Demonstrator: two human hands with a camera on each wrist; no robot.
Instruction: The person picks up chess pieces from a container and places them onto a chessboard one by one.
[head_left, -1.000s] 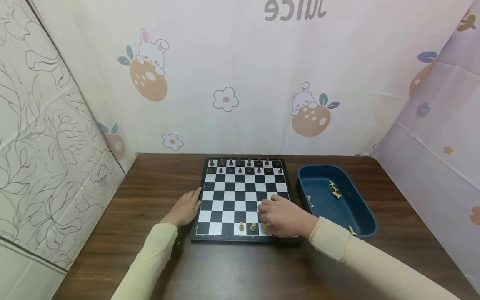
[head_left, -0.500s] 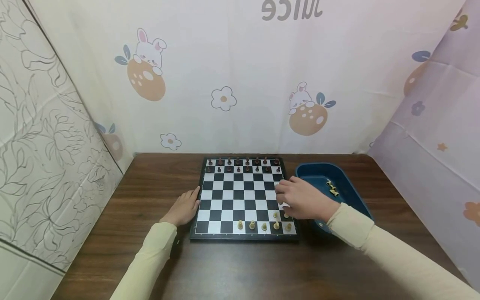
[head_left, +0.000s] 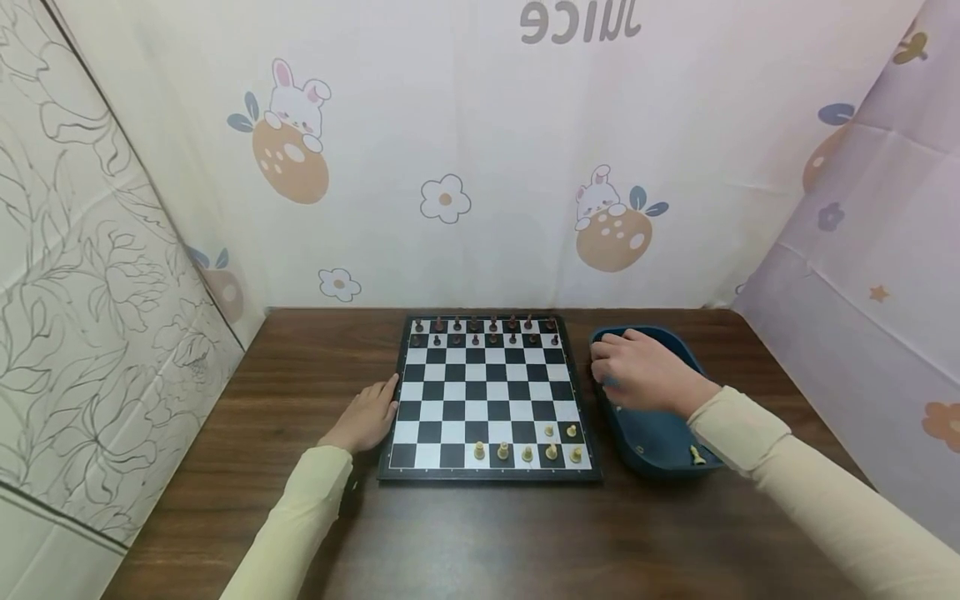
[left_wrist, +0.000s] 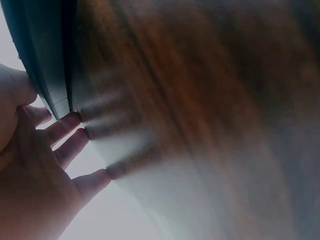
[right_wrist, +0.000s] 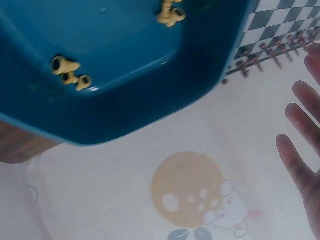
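Observation:
My left hand (head_left: 362, 419) lies with straight fingers on the table, its fingertips right at the left edge of the chessboard (head_left: 476, 389). The left wrist view shows its fingers (left_wrist: 67, 150) spread beside the board's dark side (left_wrist: 47, 55). My right hand (head_left: 643, 371) is over the blue tray (head_left: 660, 433), fingers loosely bent. In the right wrist view its fingers (right_wrist: 300, 120) look apart, with nothing between them. Pale yellow chess pieces (right_wrist: 172, 16) lie in small groups inside the tray. Several more pale pieces (head_left: 503, 451) stand on the board's near right part.
Two rows of dark red chess pieces (head_left: 475, 340) fill the far side of the board. The brown wooden table (head_left: 465, 533) ends at a patterned curtain (head_left: 495, 250) behind. A white panel with flower line drawings (head_left: 112, 275) stands on the left.
My right hand has moved right from the near rows of the board to over the tray. Pale pieces it hid at the board's near right now show. The left hand stays put.

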